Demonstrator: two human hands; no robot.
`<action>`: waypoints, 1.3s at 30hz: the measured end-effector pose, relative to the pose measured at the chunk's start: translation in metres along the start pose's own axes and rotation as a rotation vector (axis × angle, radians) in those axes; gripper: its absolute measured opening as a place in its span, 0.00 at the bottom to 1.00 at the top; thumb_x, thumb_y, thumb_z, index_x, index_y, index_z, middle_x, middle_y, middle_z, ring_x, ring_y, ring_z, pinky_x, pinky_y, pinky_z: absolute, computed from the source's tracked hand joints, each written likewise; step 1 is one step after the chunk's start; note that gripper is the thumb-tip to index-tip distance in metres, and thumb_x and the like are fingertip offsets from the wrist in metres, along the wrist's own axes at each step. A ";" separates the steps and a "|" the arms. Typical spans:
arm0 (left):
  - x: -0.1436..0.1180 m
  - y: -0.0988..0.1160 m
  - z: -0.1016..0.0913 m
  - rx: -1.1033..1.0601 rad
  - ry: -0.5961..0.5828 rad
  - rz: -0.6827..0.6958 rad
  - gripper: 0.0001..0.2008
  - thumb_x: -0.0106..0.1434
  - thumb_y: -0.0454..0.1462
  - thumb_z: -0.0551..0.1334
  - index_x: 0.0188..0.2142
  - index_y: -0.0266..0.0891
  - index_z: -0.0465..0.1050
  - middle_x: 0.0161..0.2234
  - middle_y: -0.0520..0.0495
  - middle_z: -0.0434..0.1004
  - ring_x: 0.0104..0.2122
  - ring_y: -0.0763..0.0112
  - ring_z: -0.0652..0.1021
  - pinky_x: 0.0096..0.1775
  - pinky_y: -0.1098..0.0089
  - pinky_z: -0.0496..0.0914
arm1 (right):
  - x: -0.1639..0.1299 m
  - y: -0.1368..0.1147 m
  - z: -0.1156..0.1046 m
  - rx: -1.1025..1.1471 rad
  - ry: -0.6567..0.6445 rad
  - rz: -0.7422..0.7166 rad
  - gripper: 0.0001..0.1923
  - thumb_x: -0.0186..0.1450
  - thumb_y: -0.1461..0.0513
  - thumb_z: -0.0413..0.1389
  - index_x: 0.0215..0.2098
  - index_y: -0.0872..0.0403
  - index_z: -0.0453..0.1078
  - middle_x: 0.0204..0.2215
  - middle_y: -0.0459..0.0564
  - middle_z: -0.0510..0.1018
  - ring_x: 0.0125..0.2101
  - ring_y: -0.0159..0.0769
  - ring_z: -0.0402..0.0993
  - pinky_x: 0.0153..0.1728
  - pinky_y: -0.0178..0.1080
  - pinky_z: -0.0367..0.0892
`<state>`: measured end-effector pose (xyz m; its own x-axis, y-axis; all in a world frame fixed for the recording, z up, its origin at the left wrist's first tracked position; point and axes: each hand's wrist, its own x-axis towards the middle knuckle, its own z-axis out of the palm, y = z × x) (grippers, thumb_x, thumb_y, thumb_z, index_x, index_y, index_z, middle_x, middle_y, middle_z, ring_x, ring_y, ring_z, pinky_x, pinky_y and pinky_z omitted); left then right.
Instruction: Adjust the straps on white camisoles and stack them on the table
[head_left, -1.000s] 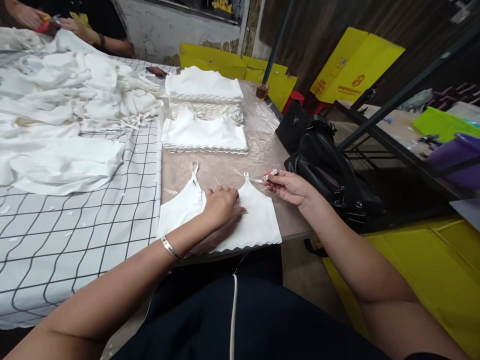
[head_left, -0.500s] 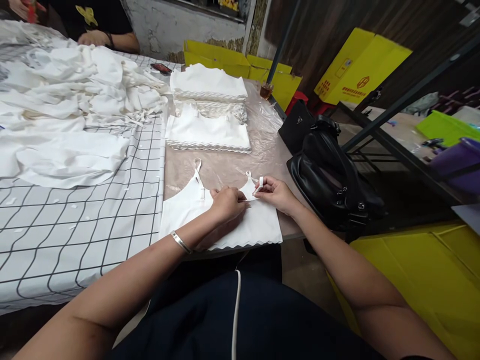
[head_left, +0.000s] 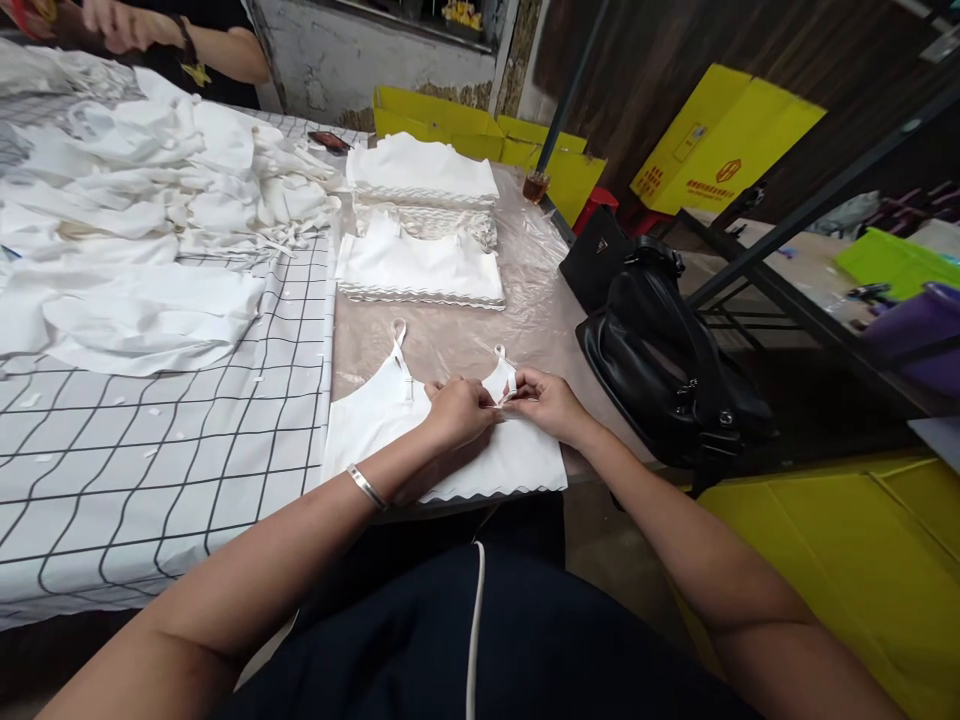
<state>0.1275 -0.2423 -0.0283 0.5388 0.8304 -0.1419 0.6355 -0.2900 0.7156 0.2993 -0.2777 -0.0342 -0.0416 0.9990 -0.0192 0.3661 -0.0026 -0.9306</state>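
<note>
Right hand [head_left: 551, 405] pinches strap [head_left: 513, 382] of white top [head_left: 375, 420]; left hand [head_left: 459, 412] beside, touching top, grip unclear.

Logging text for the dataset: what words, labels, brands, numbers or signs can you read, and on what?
None can be quoted with confidence.
Yellow box, upper right: red hexagon logo, red print under it and on the side, too small to read.
Same box, small label: unreadable.
Black pouch: small triangular badge, unreadable.
White top: no lettering visible.
</note>
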 end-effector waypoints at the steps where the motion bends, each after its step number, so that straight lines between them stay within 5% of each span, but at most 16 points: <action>1: 0.000 0.000 0.000 -0.006 0.001 -0.005 0.10 0.59 0.41 0.64 0.25 0.38 0.77 0.35 0.47 0.80 0.43 0.56 0.74 0.51 0.52 0.53 | 0.000 0.000 0.000 0.015 0.007 0.001 0.08 0.50 0.62 0.63 0.28 0.53 0.69 0.27 0.44 0.76 0.30 0.33 0.73 0.36 0.37 0.68; 20: -0.003 0.004 -0.003 0.135 -0.028 0.033 0.09 0.62 0.40 0.62 0.31 0.37 0.78 0.37 0.42 0.80 0.45 0.53 0.75 0.52 0.49 0.57 | -0.002 -0.008 0.015 0.199 0.089 0.118 0.15 0.45 0.59 0.68 0.27 0.53 0.69 0.24 0.43 0.76 0.28 0.33 0.73 0.34 0.37 0.68; 24: -0.031 -0.004 0.008 0.407 0.161 0.359 0.21 0.64 0.41 0.61 0.55 0.38 0.70 0.57 0.36 0.70 0.59 0.50 0.66 0.60 0.48 0.48 | 0.003 -0.013 0.007 0.499 0.065 0.275 0.12 0.47 0.64 0.64 0.29 0.52 0.68 0.27 0.44 0.77 0.31 0.34 0.74 0.39 0.38 0.70; 28: -0.063 -0.024 0.025 0.488 -0.031 0.726 0.35 0.65 0.58 0.53 0.65 0.43 0.58 0.66 0.41 0.57 0.66 0.51 0.55 0.64 0.50 0.42 | 0.037 -0.022 -0.014 0.712 0.067 0.403 0.11 0.49 0.68 0.59 0.30 0.51 0.66 0.31 0.47 0.79 0.38 0.38 0.77 0.45 0.43 0.71; 34: -0.069 -0.034 0.034 0.505 -0.145 0.714 0.40 0.64 0.62 0.46 0.67 0.42 0.54 0.68 0.43 0.52 0.68 0.50 0.52 0.64 0.45 0.41 | 0.111 -0.041 -0.028 0.384 0.205 0.484 0.10 0.56 0.72 0.53 0.29 0.52 0.59 0.26 0.47 0.77 0.31 0.32 0.76 0.41 0.39 0.72; 39: -0.069 -0.026 0.027 0.504 -0.068 0.736 0.38 0.63 0.62 0.49 0.65 0.45 0.57 0.66 0.43 0.59 0.66 0.51 0.57 0.63 0.46 0.47 | 0.127 -0.048 -0.021 0.164 0.152 0.534 0.06 0.62 0.70 0.52 0.29 0.55 0.62 0.20 0.45 0.73 0.24 0.30 0.72 0.35 0.38 0.70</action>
<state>0.0895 -0.3049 -0.0556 0.9277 0.3256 0.1829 0.2744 -0.9264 0.2578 0.2962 -0.1494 0.0158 0.2479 0.8526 -0.4601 0.1504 -0.5030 -0.8511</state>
